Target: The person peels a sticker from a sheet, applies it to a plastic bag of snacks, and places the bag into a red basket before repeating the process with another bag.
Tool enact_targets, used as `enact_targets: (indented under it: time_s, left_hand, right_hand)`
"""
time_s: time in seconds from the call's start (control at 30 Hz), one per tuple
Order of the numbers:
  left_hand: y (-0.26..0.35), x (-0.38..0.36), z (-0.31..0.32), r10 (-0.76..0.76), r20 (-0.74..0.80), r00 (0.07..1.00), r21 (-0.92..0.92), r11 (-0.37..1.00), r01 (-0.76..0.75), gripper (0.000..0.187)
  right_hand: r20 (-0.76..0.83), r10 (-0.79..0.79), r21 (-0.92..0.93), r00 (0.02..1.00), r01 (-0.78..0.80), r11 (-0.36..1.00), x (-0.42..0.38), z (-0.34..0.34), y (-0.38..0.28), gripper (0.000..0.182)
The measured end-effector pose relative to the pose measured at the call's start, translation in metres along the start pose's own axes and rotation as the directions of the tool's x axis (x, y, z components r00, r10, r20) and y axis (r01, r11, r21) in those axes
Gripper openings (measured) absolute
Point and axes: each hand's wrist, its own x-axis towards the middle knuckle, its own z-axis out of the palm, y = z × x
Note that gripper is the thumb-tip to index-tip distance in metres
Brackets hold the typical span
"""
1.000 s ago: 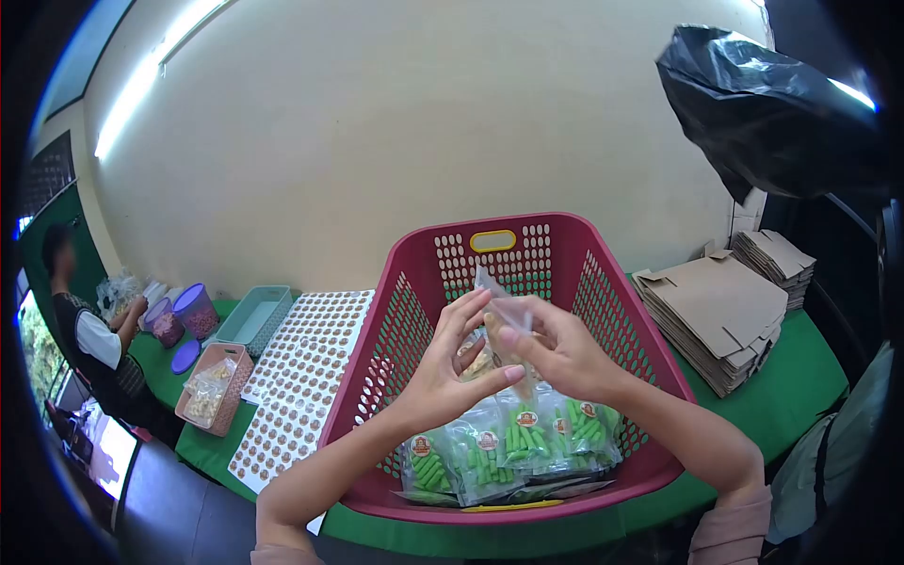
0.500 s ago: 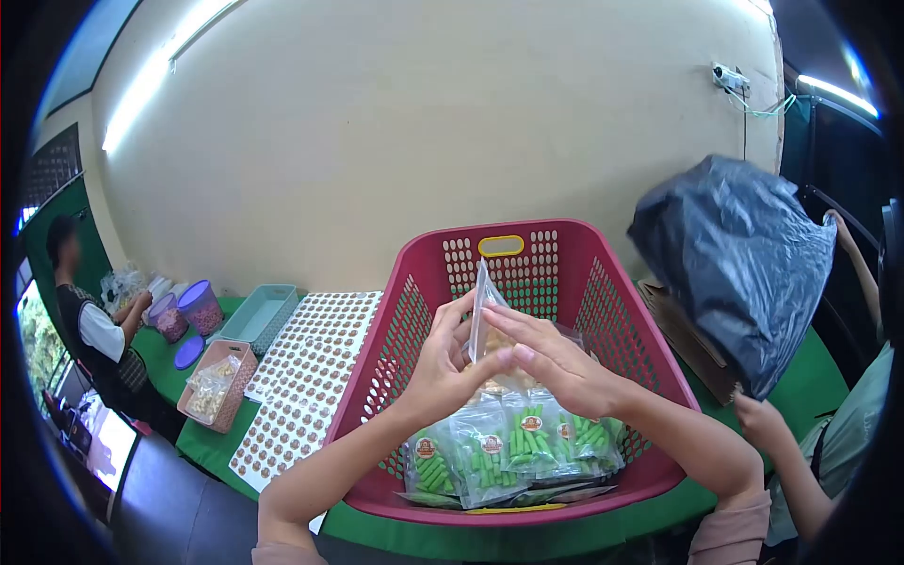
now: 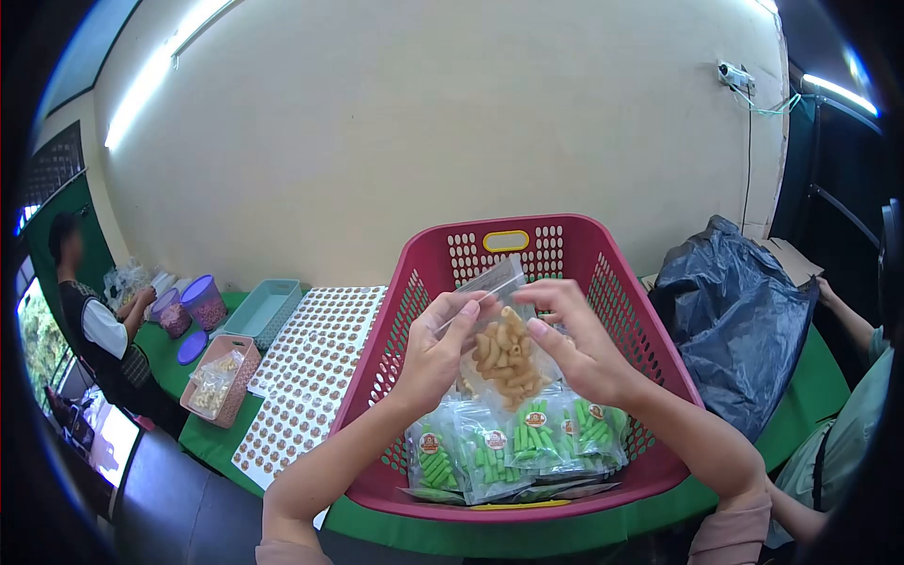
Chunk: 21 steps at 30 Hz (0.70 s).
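A clear zip bag of brown curved snacks [image 3: 508,356] hangs upright over the red basket [image 3: 678,381]. My left hand [image 3: 435,348] pinches the bag near its upper left edge. At the bag's right side is my right hand [image 3: 586,350], its fingers blurred by motion; whether they grip the bag I cannot tell. Below, inside the basket, lie several clear bags of green sticks [image 3: 490,452] with round labels.
Sticker sheets [image 3: 306,377], a pink basket [image 3: 247,367], a teal basket [image 3: 266,315] and purple-lidded tubs [image 3: 203,306] stand left. A black plastic bag [image 3: 734,330] lies right, beside a person in green [image 3: 847,414]. Another person [image 3: 94,325] stands far left.
The snack bag has turned from edge-on to face me, showing its contents. My hands have moved apart at the top. The black bag has come down onto the table at the right.
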Motion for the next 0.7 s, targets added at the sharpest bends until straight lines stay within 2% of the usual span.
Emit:
enact_targets:
  time_s: [0.03, 0.07, 0.1, 0.2, 0.23, 0.3, 0.33, 0.43, 0.47, 0.6, 0.7]
  left_hand:
    - [0.001, 0.0, 0.0, -0.01, -0.003, 1.0, 0.014, 1.0, 0.01, 0.025]
    - [0.002, 0.0, -0.001, -0.02, -0.005, 1.0, 0.028, 0.999, 0.02, 0.025]
    - [0.002, 0.0, -0.001, -0.02, -0.007, 1.0, 0.027, 0.999, 0.021, 0.025]
    - [0.002, -0.001, 0.0, -0.04, 0.005, 0.999, 0.018, 0.999, 0.039, 0.023]
    - [0.003, -0.002, 0.002, -0.045, 0.038, 0.998, 0.017, 0.999, 0.045, 0.022]
    - [0.001, -0.003, 0.002, -0.05, 0.075, 0.996, 0.014, 0.999, 0.049, 0.021]
    - [-0.004, -0.003, 0.0, -0.051, 0.091, 0.995, 0.017, 0.999, 0.049, 0.019]
    - [-0.006, -0.004, -0.001, -0.056, 0.124, 0.991, 0.038, 0.998, 0.052, 0.017]
    - [-0.006, -0.004, -0.001, -0.063, 0.137, 0.988, 0.056, 0.997, 0.056, 0.016]
    - [-0.008, -0.004, 0.0, -0.068, 0.136, 0.988, 0.036, 0.997, 0.064, 0.017]
    - [-0.008, -0.004, 0.001, -0.061, 0.144, 0.988, 0.034, 0.998, 0.056, 0.018]
  right_hand:
    - [-0.117, 0.074, 0.012, 0.99, -0.073, 0.997, -0.001, 0.0, -0.001, 0.035]
    - [-0.207, 0.09, 0.047, 0.974, -0.082, 0.995, 0.0, 0.001, 0.005, 0.038]
    - [-0.205, 0.091, 0.047, 0.974, -0.083, 0.995, 0.001, 0.001, 0.007, 0.038]
    - [-0.185, 0.238, 0.23, 0.954, -0.193, 0.954, 0.002, -0.001, 0.012, 0.04]
    - [-0.184, 0.239, 0.23, 0.953, -0.195, 0.953, 0.002, 0.0, 0.014, 0.04]
    - [-0.048, 0.256, 0.337, 0.966, -0.226, 0.914, 0.002, 0.0, 0.015, 0.037]
    - [-0.058, 0.245, 0.354, 0.968, -0.209, 0.912, 0.001, 0.003, 0.015, 0.031]
    - [0.007, 0.286, 0.374, 0.958, -0.268, 0.888, -0.001, 0.004, 0.011, 0.025]
    - [-0.033, 0.269, 0.379, 0.963, -0.237, 0.895, -0.001, 0.006, 0.013, 0.02]
    - [-0.013, 0.298, 0.401, 0.955, -0.268, 0.876, 0.0, 0.003, 0.012, 0.019]
    - [-0.065, 0.218, 0.345, 0.974, -0.183, 0.92, 0.0, 0.004, 0.015, 0.018]
